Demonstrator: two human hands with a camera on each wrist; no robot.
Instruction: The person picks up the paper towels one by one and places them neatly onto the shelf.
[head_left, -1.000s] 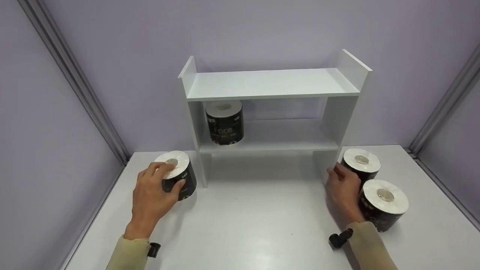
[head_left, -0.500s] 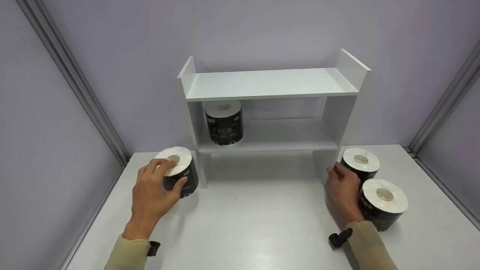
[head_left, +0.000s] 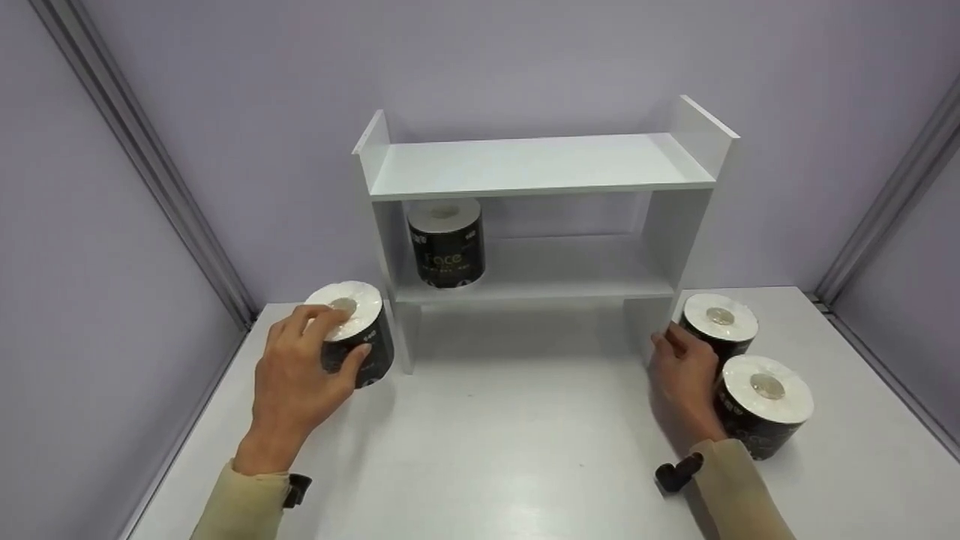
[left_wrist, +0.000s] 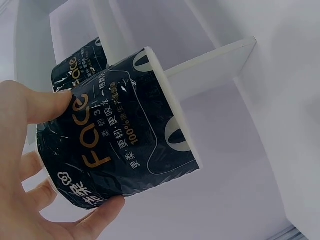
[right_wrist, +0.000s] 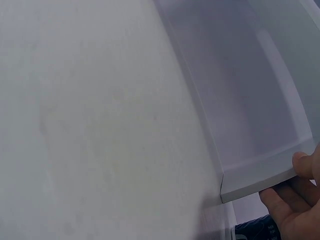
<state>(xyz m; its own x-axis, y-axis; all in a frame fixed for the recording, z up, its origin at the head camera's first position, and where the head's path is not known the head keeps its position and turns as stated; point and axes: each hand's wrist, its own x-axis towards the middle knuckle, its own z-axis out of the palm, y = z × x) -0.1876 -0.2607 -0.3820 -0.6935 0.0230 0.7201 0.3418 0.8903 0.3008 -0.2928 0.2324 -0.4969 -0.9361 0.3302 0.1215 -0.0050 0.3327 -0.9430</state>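
My left hand (head_left: 294,379) grips a toilet roll (head_left: 379,349) in a dark wrapper, just left of the white shelf unit (head_left: 540,166). In the left wrist view the roll (left_wrist: 120,135) shows gold "Face" lettering, with fingers and thumb around its upper end. It appears raised off the table, close to the unit's left side panel. My right hand (head_left: 686,379) holds the front edge of the unit's right side panel (right_wrist: 260,184), thumb on one face and fingers on the other. Another roll (head_left: 448,251) stands upright at the left of the middle shelf.
Two more rolls, one farther back (head_left: 721,319) and one nearer (head_left: 766,405), stand on the white table (head_left: 510,450) right of the unit, beside my right hand. Pale walls (head_left: 525,60) enclose the back and sides.
My left hand has lifted its roll slightly upward beside the unit. The right hand keeps its hold on the side panel, and the other rolls stay put.
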